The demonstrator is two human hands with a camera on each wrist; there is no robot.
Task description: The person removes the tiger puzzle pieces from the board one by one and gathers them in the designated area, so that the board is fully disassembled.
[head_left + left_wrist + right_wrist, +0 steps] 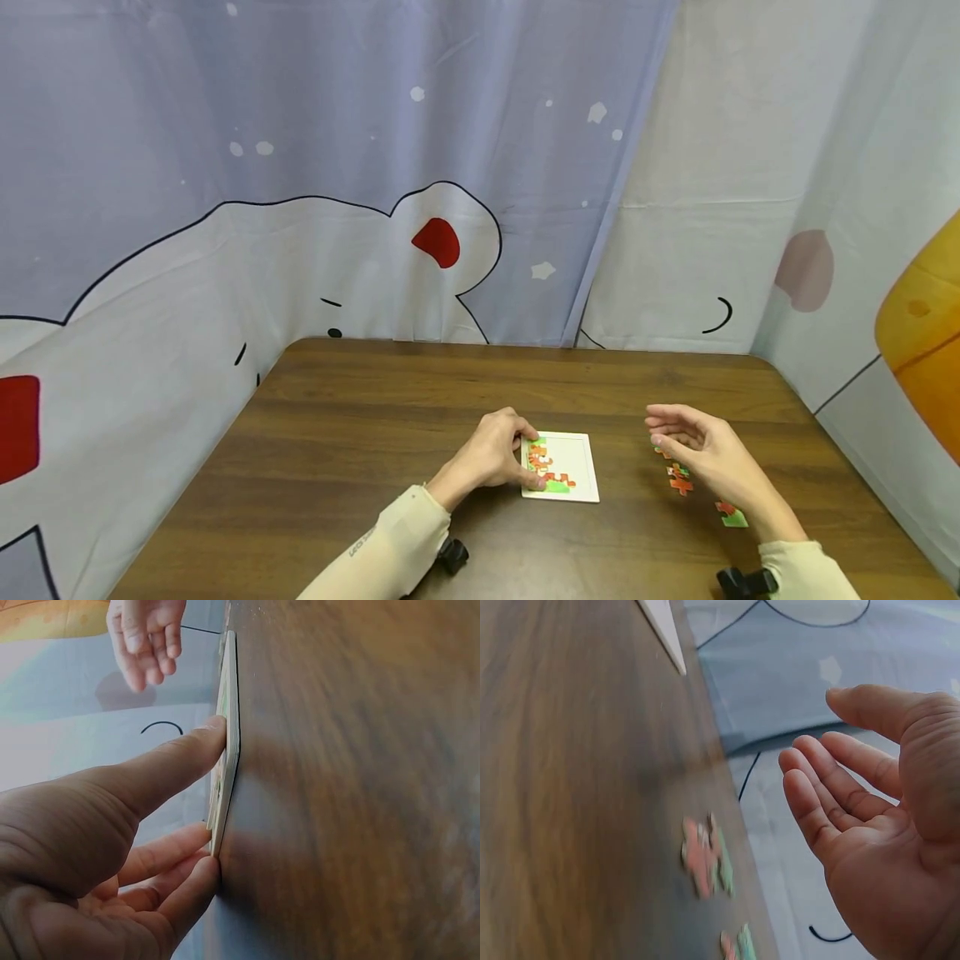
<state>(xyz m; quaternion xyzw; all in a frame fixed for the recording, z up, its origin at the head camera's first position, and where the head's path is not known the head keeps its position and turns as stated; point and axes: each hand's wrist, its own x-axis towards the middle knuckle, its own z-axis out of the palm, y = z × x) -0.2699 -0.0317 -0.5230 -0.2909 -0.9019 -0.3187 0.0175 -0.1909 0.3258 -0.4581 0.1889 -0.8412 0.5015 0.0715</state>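
Note:
My left hand holds the left side of a square white puzzle board on the table. In the left wrist view, its thumb lies on the board and the other fingers meet its edge. Joined red and green jigsaw pieces line the board's left and near sides, partly covered by the hand. Right of the board, my right hand is raised above the table with fingers loosely bent and nothing in them. Close to it lie loose jigsaw pieces, seen as red and green pieces in the right wrist view.
A brown wooden table carries everything. Another loose green and red piece lies beside the right forearm. Printed curtains hang along the table's back and sides.

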